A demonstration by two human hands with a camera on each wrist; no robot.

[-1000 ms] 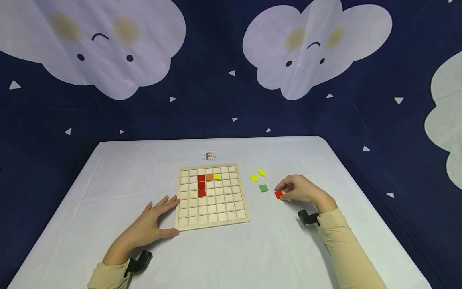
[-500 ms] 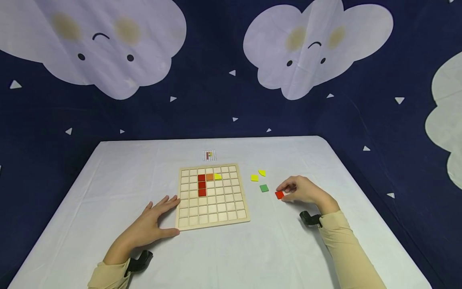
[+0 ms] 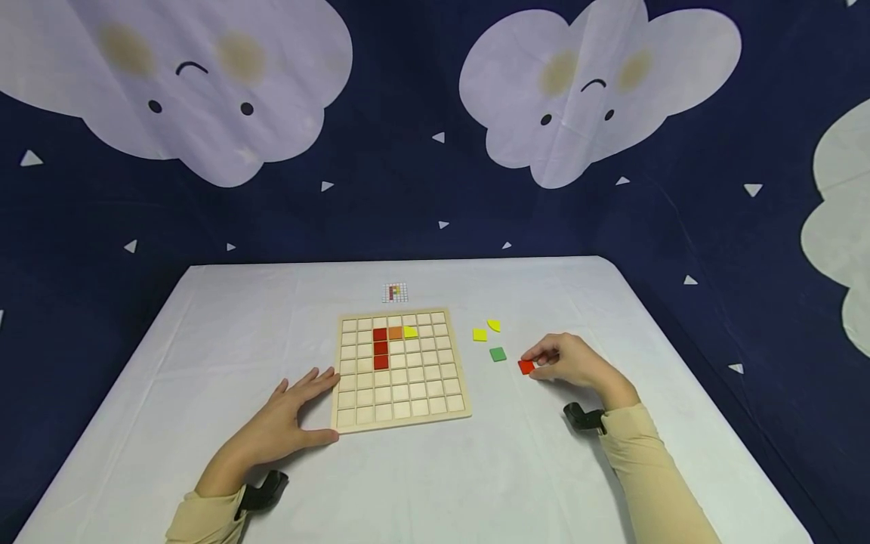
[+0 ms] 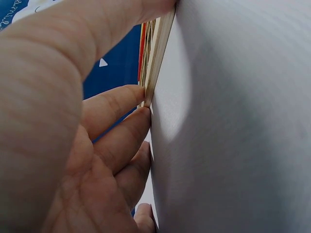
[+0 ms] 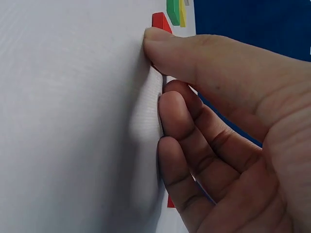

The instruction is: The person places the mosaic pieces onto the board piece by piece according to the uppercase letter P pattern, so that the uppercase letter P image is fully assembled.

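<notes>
My left hand [image 3: 279, 427] rests on the table with fingers spread, index fingertip and thumb tip at the left edge of a wooden grid board [image 3: 408, 389]. In the left wrist view its fingertips meet the board's side [image 4: 158, 53]. Off to the board's right, my right hand [image 3: 574, 359] pinches a red square tile [image 3: 526, 367] between thumb and index finger, low at the tabletop. In the right wrist view the thumb covers part of this red tile [image 5: 160, 22]. A second bit of red [image 5: 170, 201] peeks out behind the other fingers.
On the board lie several red tiles [image 3: 381, 348], an orange tile [image 3: 396, 333] and a yellow rounded tile [image 3: 410, 332]. Loose between board and right hand are a yellow square [image 3: 479, 335], a yellow quarter-round [image 3: 494, 326] and a green tile [image 3: 498, 354]. A small pattern card [image 3: 395, 292] lies behind the board.
</notes>
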